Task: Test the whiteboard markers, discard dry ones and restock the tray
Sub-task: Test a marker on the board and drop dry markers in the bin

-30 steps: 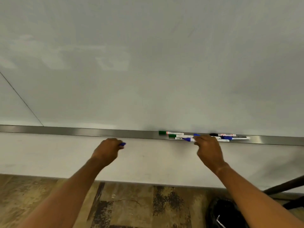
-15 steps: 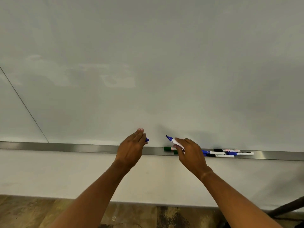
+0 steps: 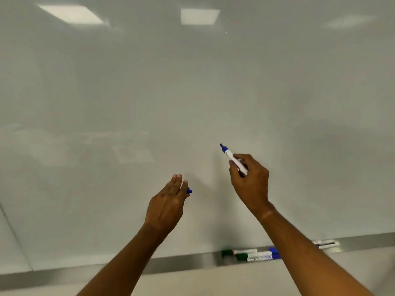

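My right hand (image 3: 251, 182) grips an uncapped blue marker (image 3: 232, 158), white barrel, tip pointing up and left close to the whiteboard (image 3: 192, 92). My left hand (image 3: 168, 201) is raised lower left of it, fingers mostly straight, with the blue cap (image 3: 189, 191) pinched at its fingertips. Along the metal tray (image 3: 181, 262) under the board lie several markers: a green-capped marker (image 3: 238, 252), another green one (image 3: 252, 256), a blue-capped one (image 3: 272, 253), and more at the right (image 3: 326, 243), partly hidden by my right forearm.
The whiteboard shows no marks, only reflections of ceiling lights (image 3: 199, 16). A board seam (image 3: 15, 236) runs diagonally at the lower left. The wall below the tray (image 3: 213, 280) is plain white.
Both hands rose from tray level up in front of the board. My right hand lifted the uncapped blue marker higher, tip toward the board. The view tilted upward, so the floor is out of sight.
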Motion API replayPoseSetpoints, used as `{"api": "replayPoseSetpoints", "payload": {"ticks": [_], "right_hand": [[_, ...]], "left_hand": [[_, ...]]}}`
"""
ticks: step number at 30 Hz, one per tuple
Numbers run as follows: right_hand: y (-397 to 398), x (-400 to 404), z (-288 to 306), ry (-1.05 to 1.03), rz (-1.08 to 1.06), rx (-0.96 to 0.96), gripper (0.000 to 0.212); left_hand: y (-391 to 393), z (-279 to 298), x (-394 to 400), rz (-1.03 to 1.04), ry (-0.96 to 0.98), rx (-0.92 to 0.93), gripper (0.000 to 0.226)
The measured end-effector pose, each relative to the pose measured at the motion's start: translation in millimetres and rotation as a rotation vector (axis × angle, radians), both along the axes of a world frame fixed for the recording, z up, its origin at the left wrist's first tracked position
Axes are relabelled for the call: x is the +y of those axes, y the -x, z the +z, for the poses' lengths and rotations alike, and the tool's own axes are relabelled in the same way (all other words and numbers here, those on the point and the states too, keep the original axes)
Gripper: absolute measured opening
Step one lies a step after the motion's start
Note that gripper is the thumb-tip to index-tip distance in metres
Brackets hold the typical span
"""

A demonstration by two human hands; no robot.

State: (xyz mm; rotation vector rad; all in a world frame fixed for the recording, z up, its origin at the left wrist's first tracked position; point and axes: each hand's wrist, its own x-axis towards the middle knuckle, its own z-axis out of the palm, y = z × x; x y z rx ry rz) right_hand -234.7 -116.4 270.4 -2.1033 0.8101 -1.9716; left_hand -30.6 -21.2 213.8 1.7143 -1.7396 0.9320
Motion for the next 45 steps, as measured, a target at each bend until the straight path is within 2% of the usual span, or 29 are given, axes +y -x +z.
{"api": "replayPoseSetpoints", "payload": {"ticks": [6,13,19,22,24,27,30,32,34,36,38,41,45], "right_hand": [[-20,-9,68,0.141,-0.031,-0.085,0.024],[-31,-27,104,0.257,-0.154,-0.026,0.023],[-34,-42,131,0.286,-0.163,-0.071,0.019],[-36,-40,128,0.322,-0.092,-0.033,0.016],[-32,-38,117,0.331,-0.066,0.003,0.013],[-18,-41,93,0.263,-0.103,-0.088,0.009],[-9,-38,59,0.225,-0.087,-0.009,0.006],[-5,-36,41,0.141,-0.057,-0.022,0.005],[3,-35,28,0.072,-0.051,-0.068,0.004],[7,-32,24,0.030,-0.009,-0.018,0.007],[13,-33,31,0.036,0.010,-0.010,0.005],[26,-43,66,0.144,-0.103,-0.085,0.024],[42,-65,115,0.192,-0.178,-0.130,0.027]], "left_hand": [[-20,34,-16,-0.028,0.130,-0.026,0.037],[-30,51,-23,0.029,0.163,-0.042,0.045],[-32,56,-31,0.059,0.191,-0.063,0.034],[-30,57,-34,0.077,0.158,-0.047,0.045],[-28,57,-35,0.074,0.159,-0.049,0.041],[-27,56,-34,0.081,0.152,-0.043,0.042],[-24,54,-35,0.089,0.141,-0.047,0.042],[-20,52,-36,0.084,0.139,-0.051,0.038],[-15,50,-37,0.076,0.115,-0.048,0.044],[-11,50,-36,0.077,0.089,-0.044,0.049],[-7,51,-35,0.084,0.078,-0.039,0.049],[-1,52,-34,0.077,0.085,-0.046,0.050],[4,51,-33,0.079,0.066,-0.056,0.052]]}}
